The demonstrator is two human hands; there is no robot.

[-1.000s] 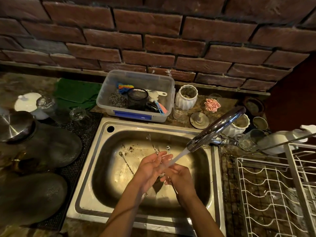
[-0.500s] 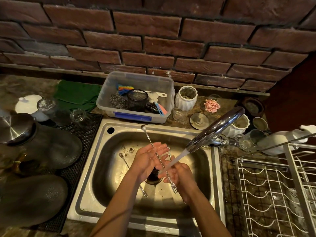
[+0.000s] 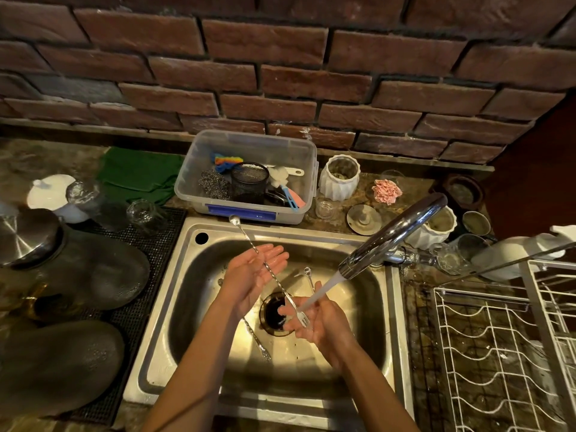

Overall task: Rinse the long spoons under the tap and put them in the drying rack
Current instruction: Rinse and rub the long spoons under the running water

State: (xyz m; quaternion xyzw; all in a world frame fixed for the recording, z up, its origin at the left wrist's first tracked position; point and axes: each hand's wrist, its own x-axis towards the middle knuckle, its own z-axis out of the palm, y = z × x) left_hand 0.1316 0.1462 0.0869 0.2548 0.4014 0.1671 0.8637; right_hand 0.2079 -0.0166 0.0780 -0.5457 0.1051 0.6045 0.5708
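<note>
Two bare forearms, no sleeves, wet palms

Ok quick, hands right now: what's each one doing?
Left hand: open, palm up, the long spoon lying across its straight fingers.
Right hand: under the tap's water, fingers curled round the spoon's forked end.

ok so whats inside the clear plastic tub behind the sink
In the clear plastic tub: a steel scourer, a black mesh cup, a rainbow-coloured cloth or sponge, and a white-handled brush over blue and pink pieces. What lies beneath them is hidden.
</note>
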